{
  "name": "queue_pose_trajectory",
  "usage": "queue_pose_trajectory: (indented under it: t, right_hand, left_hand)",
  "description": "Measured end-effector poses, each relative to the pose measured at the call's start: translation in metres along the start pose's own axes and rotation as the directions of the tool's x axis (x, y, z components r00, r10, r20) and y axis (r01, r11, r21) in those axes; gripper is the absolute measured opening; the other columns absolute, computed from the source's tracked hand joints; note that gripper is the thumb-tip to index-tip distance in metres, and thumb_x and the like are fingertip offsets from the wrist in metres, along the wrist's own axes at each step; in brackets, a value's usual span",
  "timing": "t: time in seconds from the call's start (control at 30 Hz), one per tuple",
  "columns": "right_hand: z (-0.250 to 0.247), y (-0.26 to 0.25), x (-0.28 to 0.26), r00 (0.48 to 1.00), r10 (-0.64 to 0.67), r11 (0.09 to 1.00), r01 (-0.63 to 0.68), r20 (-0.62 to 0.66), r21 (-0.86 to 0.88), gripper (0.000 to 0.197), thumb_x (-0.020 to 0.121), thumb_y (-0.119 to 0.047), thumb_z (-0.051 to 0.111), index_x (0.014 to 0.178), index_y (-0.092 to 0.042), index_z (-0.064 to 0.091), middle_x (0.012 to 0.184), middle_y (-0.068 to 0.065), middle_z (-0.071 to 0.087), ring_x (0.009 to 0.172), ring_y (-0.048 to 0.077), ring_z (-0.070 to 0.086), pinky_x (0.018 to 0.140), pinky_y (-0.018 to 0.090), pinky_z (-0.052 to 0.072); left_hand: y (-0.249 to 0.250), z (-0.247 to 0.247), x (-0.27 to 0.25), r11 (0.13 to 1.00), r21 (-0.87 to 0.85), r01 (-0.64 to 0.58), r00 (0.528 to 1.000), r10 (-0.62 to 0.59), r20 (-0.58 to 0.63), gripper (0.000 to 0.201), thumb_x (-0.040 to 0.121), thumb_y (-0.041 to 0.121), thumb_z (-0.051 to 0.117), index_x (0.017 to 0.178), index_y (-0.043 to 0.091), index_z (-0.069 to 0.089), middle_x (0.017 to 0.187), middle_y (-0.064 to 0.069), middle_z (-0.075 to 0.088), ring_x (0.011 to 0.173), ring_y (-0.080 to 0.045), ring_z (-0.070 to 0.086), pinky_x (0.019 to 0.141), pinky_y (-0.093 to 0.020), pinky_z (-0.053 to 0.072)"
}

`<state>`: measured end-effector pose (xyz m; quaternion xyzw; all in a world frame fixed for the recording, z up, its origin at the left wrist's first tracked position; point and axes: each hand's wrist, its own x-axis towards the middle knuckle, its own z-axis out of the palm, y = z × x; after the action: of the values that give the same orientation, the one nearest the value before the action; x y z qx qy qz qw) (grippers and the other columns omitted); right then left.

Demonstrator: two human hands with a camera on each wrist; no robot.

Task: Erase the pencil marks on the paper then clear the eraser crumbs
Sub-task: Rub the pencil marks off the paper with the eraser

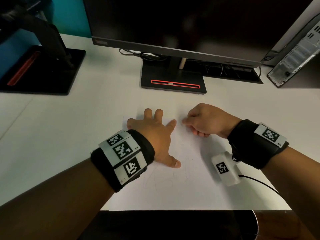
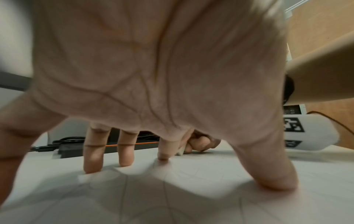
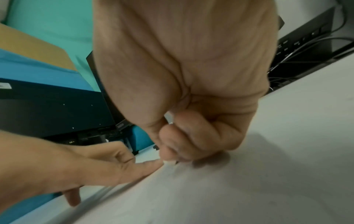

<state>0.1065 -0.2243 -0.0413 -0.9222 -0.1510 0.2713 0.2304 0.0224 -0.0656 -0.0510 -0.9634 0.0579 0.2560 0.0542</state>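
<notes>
A white sheet of paper (image 1: 190,187) lies on the white desk (image 1: 69,127) with faint pencil lines (image 1: 187,165) across its near half. My left hand (image 1: 155,134) is spread flat on the sheet's upper left part, its fingertips (image 2: 91,168) and thumb pressing down. My right hand (image 1: 204,120) is curled just right of the left index finger and pinches a small white eraser (image 3: 170,161), whose tip touches the paper. In the left wrist view the eraser (image 2: 180,151) shows as a pale sliver under the right hand's fingers. Most of the eraser is hidden.
A black monitor stand (image 1: 173,80) with a red slot stands just beyond the paper, cables (image 1: 143,55) behind it. A second black stand (image 1: 39,73) sits at the far left, a computer case (image 1: 297,54) at the far right. The desk's front edge (image 1: 173,210) is under my forearms.
</notes>
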Motion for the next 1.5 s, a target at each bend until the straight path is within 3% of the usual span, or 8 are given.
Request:
queue_pose_trajectory:
  t: [0.13, 0.27, 0.43, 0.57, 0.67, 0.83, 0.93, 1.5]
  right_hand:
    - [0.007, -0.004, -0.003, 0.992, -0.051, 0.999, 0.049, 0.119, 0.024, 0.037, 0.097, -0.029, 0.059, 0.066, -0.009, 0.064, 0.054, 0.001, 0.061, 0.047, 0.016, 0.050, 0.046, 0.025, 0.043]
    - [0.002, -0.002, 0.003, 1.000, -0.003, 0.998, 0.003, 0.005, 0.056, 0.037, 0.097, -0.027, 0.059, 0.065, -0.009, 0.065, 0.056, 0.003, 0.061, 0.048, 0.018, 0.050, 0.045, 0.024, 0.044]
    - [0.007, -0.004, -0.003, 0.991, -0.039, 0.998, 0.032, 0.129, 0.059, 0.037, 0.097, -0.027, 0.059, 0.065, -0.009, 0.062, 0.055, 0.003, 0.059, 0.049, 0.018, 0.048, 0.045, 0.025, 0.041]
    - [0.003, -0.001, 0.002, 1.000, -0.005, 0.999, 0.006, -0.022, 0.045, 0.035, 0.095, -0.023, 0.056, 0.065, -0.009, 0.066, 0.056, 0.004, 0.061, 0.048, 0.019, 0.051, 0.044, 0.023, 0.043]
    - [0.010, -0.005, -0.001, 0.994, -0.056, 0.998, 0.054, 0.089, 0.025, 0.037, 0.096, -0.028, 0.058, 0.064, -0.011, 0.062, 0.056, 0.003, 0.061, 0.048, 0.017, 0.050, 0.046, 0.025, 0.044]
    - [0.007, -0.004, 0.003, 0.999, -0.049, 0.999, 0.049, -0.016, -0.005, 0.038, 0.097, -0.028, 0.055, 0.064, -0.010, 0.064, 0.059, 0.006, 0.064, 0.049, 0.019, 0.053, 0.048, 0.024, 0.044]
    - [0.010, -0.007, 0.000, 0.993, -0.073, 0.997, 0.073, 0.093, 0.005, 0.037, 0.097, -0.030, 0.057, 0.067, -0.009, 0.063, 0.059, 0.004, 0.063, 0.051, 0.018, 0.052, 0.049, 0.026, 0.045]
    - [0.009, -0.009, 0.004, 0.990, -0.087, 0.996, 0.089, 0.108, -0.013, 0.038, 0.097, -0.031, 0.059, 0.074, -0.001, 0.067, 0.061, 0.008, 0.061, 0.051, 0.019, 0.050, 0.047, 0.025, 0.044]
  left_hand:
    - [0.000, 0.000, 0.000, 1.000, -0.008, 0.002, 1.000, -0.002, 0.007, 0.121, 0.066, 0.093, 0.056, 0.158, 0.039, -0.001, 0.153, -0.009, 0.013, 0.143, -0.036, 0.015, 0.094, -0.056, 0.041]
    - [0.000, -0.001, 0.000, 1.000, -0.005, -0.001, 1.000, 0.001, 0.006, 0.122, 0.066, 0.093, 0.056, 0.158, 0.038, -0.001, 0.155, -0.009, 0.012, 0.143, -0.036, 0.015, 0.095, -0.056, 0.040]
    - [0.001, -0.001, -0.001, 1.000, -0.012, 0.011, 1.000, -0.011, 0.028, 0.126, 0.067, 0.092, 0.056, 0.160, 0.030, -0.002, 0.157, -0.008, 0.012, 0.145, -0.035, 0.014, 0.098, -0.057, 0.039]
    - [0.004, -0.001, -0.004, 1.000, -0.012, 0.029, 0.999, -0.028, 0.029, 0.129, 0.070, 0.090, 0.056, 0.161, 0.020, -0.002, 0.159, -0.009, 0.011, 0.146, -0.034, 0.015, 0.101, -0.057, 0.040]
    - [0.003, -0.001, -0.006, 0.999, -0.023, 0.034, 0.999, -0.033, 0.024, 0.129, 0.071, 0.090, 0.056, 0.161, 0.017, 0.000, 0.158, -0.009, 0.013, 0.145, -0.033, 0.016, 0.101, -0.057, 0.040]
    - [0.002, -0.001, -0.007, 1.000, -0.017, 0.023, 1.000, -0.023, 0.019, 0.129, 0.071, 0.090, 0.056, 0.161, 0.017, 0.001, 0.158, -0.005, 0.012, 0.145, -0.033, 0.016, 0.102, -0.057, 0.041]
    - [0.001, -0.001, -0.007, 1.000, -0.018, 0.020, 1.000, -0.020, 0.014, 0.128, 0.070, 0.091, 0.055, 0.161, 0.019, 0.001, 0.158, -0.003, 0.013, 0.145, -0.033, 0.016, 0.102, -0.057, 0.040]
    - [0.001, 0.001, -0.006, 1.000, -0.009, 0.025, 1.000, -0.024, 0.008, 0.128, 0.069, 0.092, 0.054, 0.161, 0.020, 0.001, 0.157, -0.006, 0.012, 0.144, -0.032, 0.015, 0.100, -0.055, 0.040]
